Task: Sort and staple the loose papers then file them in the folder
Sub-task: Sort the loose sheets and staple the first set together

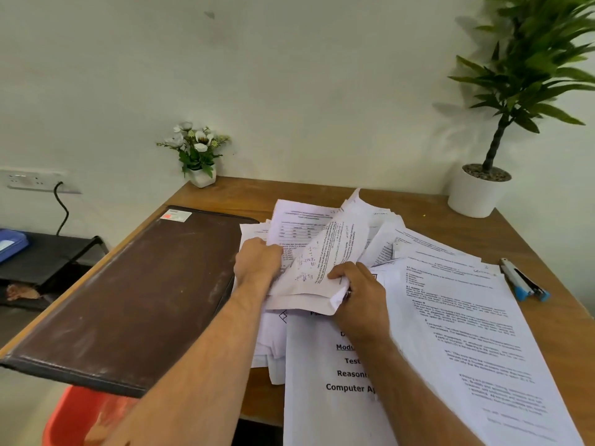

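Across the middle of the frame we see a wooden table (pixel 225 196) strewn with loose papers (pixel 450 317), printed sheets overlapping in a messy spread that runs from the centre down to the lower right corner. At the centre, both hands work on a bent bundle of sheets (pixel 322 262) lifted above that spread. Our left hand (pixel 257 262) grips the bundle's left edge, fingers curled round it and hidden behind the paper. Our right hand (pixel 360 297) holds the bundle's lower right corner, thumb on top and fingers folded beneath, so the sheets buckle upward between the two hands.

Left of the papers lies the brown folder (pixel 128 294), closed and flat, its near corner jutting past the table edge at lower left; a small sticker sits at its far end. At the right edge of the frame, just beside the paper spread, rests a blue and grey stapler (pixel 523 280), touched by neither hand.

Toward the upper middle, a small white pot of flowers (pixel 198 152) stands at the table's back corner against the wall. At upper right, a tall green plant in a white pot (pixel 476 191) stands on the table. At lower left, below the folder, an orange bin (pixel 74 416) shows.
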`<state>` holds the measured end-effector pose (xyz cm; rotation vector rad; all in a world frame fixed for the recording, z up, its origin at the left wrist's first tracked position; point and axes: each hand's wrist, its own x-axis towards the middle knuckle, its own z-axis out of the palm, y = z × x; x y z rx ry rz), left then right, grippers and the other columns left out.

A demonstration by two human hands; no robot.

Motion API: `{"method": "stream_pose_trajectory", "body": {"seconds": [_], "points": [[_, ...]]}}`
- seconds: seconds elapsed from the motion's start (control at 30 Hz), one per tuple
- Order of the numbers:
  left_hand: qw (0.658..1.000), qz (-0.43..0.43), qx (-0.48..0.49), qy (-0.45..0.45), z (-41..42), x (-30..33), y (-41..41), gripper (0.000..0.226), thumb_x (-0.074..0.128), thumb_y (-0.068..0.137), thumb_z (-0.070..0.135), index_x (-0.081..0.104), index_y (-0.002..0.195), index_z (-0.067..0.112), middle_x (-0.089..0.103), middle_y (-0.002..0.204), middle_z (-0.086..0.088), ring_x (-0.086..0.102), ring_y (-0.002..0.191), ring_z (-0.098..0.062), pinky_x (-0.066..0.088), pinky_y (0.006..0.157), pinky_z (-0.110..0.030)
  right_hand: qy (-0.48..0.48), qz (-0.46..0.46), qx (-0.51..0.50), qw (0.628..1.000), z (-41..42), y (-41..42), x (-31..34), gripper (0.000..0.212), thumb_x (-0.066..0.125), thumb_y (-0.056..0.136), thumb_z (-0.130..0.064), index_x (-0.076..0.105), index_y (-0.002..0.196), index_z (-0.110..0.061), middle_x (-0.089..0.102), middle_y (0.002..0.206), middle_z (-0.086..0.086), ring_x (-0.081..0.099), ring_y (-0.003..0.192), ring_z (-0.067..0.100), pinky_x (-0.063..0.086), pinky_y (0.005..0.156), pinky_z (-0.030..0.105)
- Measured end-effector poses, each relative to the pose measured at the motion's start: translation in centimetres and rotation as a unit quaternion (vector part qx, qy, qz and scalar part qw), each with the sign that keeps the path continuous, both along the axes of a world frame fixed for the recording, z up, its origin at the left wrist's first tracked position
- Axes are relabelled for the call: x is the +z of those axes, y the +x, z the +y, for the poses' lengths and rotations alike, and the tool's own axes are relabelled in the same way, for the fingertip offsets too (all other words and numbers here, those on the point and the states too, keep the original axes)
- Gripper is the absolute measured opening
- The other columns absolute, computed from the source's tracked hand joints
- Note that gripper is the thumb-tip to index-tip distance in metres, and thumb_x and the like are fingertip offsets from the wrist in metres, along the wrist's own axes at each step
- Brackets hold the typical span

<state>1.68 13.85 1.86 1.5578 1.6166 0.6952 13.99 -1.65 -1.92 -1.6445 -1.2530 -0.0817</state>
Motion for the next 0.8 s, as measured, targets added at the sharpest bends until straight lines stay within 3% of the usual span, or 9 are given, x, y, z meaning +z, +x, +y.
{"method": "stream_pose_trajectory", "body": {"seconds": [0.1, 0.23, 0.33, 0.43, 0.5, 0.6, 0.67, 0.73, 0.8], "points": [[0.998, -0.003, 0.049, 0.03, -0.8, 0.2, -1.4, 0.009, 0.064, 0.088, 0.024, 0.063, 0.087, 0.015, 0.062, 0.084, 0.001, 0.059, 0.083, -0.029, 0.051, 0.076, -0.033, 0.018, -0.003, -0.024, 1.0, 0.2, 0.6, 0.5, 0.025, 0.05, 0.073, -0.01, 0.065, 0.088, -0.023, 0.06, 0.086, -0.009, 0.058, 0.072, 0.015, 0.052, 0.055, 0.038], [0.993, -0.029, 0.078, 0.082, -1.7, 0.7, -2.7, 0.008, 0.06, 0.092, 0.019, 0.053, 0.088, 0.018, 0.055, 0.083, 0.005, 0.054, 0.081, -0.024, 0.04, 0.066, -0.031, 0.022, 0.005, -0.039, 0.999, 0.0, 1.1, 0.2, 0.029, 0.071, 0.068, -0.002, 0.065, 0.087, -0.023, 0.06, 0.087, -0.011, 0.059, 0.073, 0.013, 0.05, 0.057, 0.03], [0.989, -0.05, 0.074, 0.118, -2.3, 0.6, -3.4, 0.007, 0.06, 0.093, 0.015, 0.055, 0.094, 0.019, 0.053, 0.081, 0.013, 0.057, 0.083, -0.018, 0.039, 0.057, -0.029, 0.007, -0.017, -0.034, 0.999, 0.1, 0.7, -0.1, 0.035, 0.076, 0.064, 0.003, 0.066, 0.087, -0.021, 0.059, 0.086, -0.011, 0.056, 0.071, 0.011, 0.043, 0.059, 0.015], [0.985, -0.054, 0.056, 0.155, -2.9, 0.9, -3.9, 0.012, 0.071, 0.09, 0.018, 0.061, 0.086, 0.022, 0.056, 0.08, 0.018, 0.059, 0.086, -0.015, 0.044, 0.071, -0.03, -0.008, -0.012, -0.032, 0.999, 0.1, 0.5, -0.1, 0.042, 0.08, 0.063, 0.005, 0.067, 0.09, -0.023, 0.058, 0.088, -0.012, 0.055, 0.073, 0.008, 0.04, 0.062, 0.005], [0.982, -0.082, 0.019, 0.171, -3.3, 1.2, -3.6, 0.014, 0.074, 0.086, 0.015, 0.064, 0.078, 0.022, 0.063, 0.084, 0.018, 0.063, 0.086, -0.014, 0.048, 0.075, -0.03, -0.004, -0.01, -0.027, 1.0, 0.1, 0.5, 0.1, 0.051, 0.081, 0.063, 0.005, 0.065, 0.097, -0.029, 0.059, 0.091, -0.011, 0.059, 0.076, 0.012, 0.04, 0.063, 0.007], [0.969, -0.133, -0.111, 0.177, -4.4, 0.8, -3.1, 0.027, 0.066, 0.075, -0.005, 0.061, 0.063, 0.018, 0.071, 0.095, 0.019, 0.069, 0.098, -0.01, 0.055, 0.085, -0.027, -0.002, 0.003, -0.033, 0.999, 0.0, 0.0, 0.8, 0.065, 0.072, 0.071, 0.005, 0.059, 0.12, -0.037, 0.067, 0.102, -0.007, 0.066, 0.087, 0.019, 0.046, 0.073, 0.018], [0.956, -0.104, -0.214, 0.174, -5.3, 0.8, -3.0, 0.035, 0.063, 0.071, -0.011, 0.054, 0.058, 0.021, 0.073, 0.102, 0.018, 0.063, 0.11, -0.004, 0.049, 0.094, -0.021, -0.017, 0.055, -0.033, 0.998, -0.2, -0.5, 1.3, 0.079, 0.065, 0.079, -0.002, 0.04, 0.138, -0.047, 0.068, 0.097, -0.008, 0.064, 0.083, 0.015, 0.049, 0.074, 0.027], [0.943, -0.052, -0.282, 0.171, -5.6, 0.6, -2.8, 0.038, 0.063, 0.076, -0.005, 0.053, 0.058, 0.027, 0.074, 0.111, 0.015, 0.059, 0.119, -0.005, 0.046, 0.103, -0.025, -0.027, 0.063, -0.024, 0.997, -0.3, -0.4, 1.4, 0.09, 0.075, 0.08, -0.016, 0.025, 0.144, -0.052, 0.068, 0.099, -0.011, 0.06, 0.079, 0.009, 0.048, 0.073, 0.027], [0.934, -0.028, -0.322, 0.15, -5.4, 0.5, -2.7, 0.033, 0.062, 0.078, 0.004, 0.056, 0.057, 0.029, 0.074, 0.112, 0.017, 0.058, 0.123, -0.007, 0.047, 0.104, -0.032, -0.018, 0.024, -0.011, 0.999, -0.2, -0.1, 1.2, 0.086, 0.085, 0.073, -0.021, 0.039, 0.14, -0.046, 0.065, 0.107, -0.015, 0.061, 0.087, 0.004, 0.047, 0.078, 0.016]]}}
